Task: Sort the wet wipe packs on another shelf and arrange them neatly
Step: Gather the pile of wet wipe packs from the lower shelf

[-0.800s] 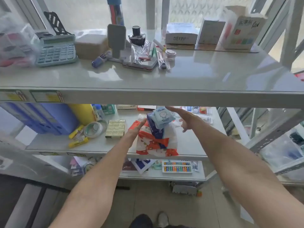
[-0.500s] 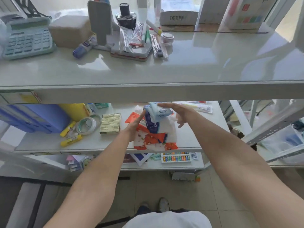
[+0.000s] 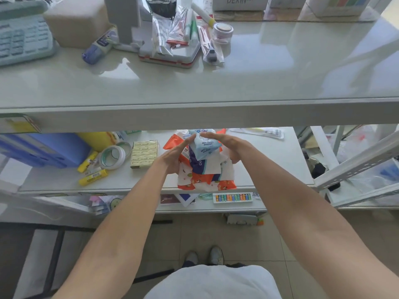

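Wet wipe packs (image 3: 205, 169) on shelf (image 3: 269, 165)

wipe packs (image 3: 205, 167) piled on middle shelf (image 3: 269, 169); staple boxes (image 3: 144, 153), tape roll (image 3: 112, 157) left.

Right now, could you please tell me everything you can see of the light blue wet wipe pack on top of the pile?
The light blue wet wipe pack is a soft, glossy pouch with dark blue print. It sits tilted atop the pile of wipe packs on the middle shelf. The left hand presses its left side, the right hand its top and right; its far end is hidden.
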Tool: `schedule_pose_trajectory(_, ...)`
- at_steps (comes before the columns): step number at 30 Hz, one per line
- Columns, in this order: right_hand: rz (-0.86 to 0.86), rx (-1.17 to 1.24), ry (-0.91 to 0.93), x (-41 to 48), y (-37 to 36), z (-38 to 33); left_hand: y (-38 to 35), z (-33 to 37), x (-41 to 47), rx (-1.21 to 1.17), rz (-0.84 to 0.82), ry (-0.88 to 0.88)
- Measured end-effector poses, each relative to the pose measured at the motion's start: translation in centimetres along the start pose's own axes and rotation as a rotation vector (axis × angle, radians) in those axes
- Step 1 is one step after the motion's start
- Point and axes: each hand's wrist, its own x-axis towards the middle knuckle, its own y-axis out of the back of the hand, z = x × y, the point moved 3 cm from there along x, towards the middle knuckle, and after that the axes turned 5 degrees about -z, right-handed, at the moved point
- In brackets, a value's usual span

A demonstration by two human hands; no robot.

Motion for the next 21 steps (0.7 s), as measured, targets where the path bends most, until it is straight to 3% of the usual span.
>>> schedule_pose_trajectory(4, -0.051, 0.097, 0.022, -3.2, 0.0, 0.1, 0.0, 0.0, 0.7, -0.023, 0.027, -0.015)
schedule_pose_trajectory(6, 0.013, 0.164, 0.046, -9.2, -1.1, -0.5, -0.1, 0.1, 0.8, -0.035, 0.044, -0.023)
schedule_pose_trajectory(10, 0.061, 0.419, 0.117, -9.3, -0.3, 0.3, 0.1, -0.2, 1.0, -0.039, 0.064, -0.009)
schedule_pose_trajectory(12, 0.181, 0.36, 0.175, -8.9, -0.1, -0.4, 0.3, -0.4, 1.4, -0.044, 0.074, -0.002)
schedule_pose_trajectory(14, 0.469, 0.212, 0.329, -8.3, 0.8, -1.2, 0.4, -0.5, 1.4, -0.038, 0.092, -0.01)
schedule_pose_trajectory(15, 0.516, 0.168, 0.409, -8.2, 0.8, -1.8, 0.4, -0.5, 1.5, -0.032, 0.096, -0.009)
schedule_pose_trajectory(17, 0.38, 0.08, 0.534, -8.1, -0.4, -2.9, 0.6, -0.6, 1.8, -0.043, 0.097, 0.003)
schedule_pose_trajectory(19, 0.27, -0.159, 0.434, -8.5, -1.7, -3.5, 0.8, -0.8, 2.2, -0.047, 0.107, 0.02)
schedule_pose_trajectory(21, 0.138, -0.212, 0.335, -8.8, -2.2, -3.5, 1.0, -0.8, 2.3, -0.048, 0.104, 0.01)
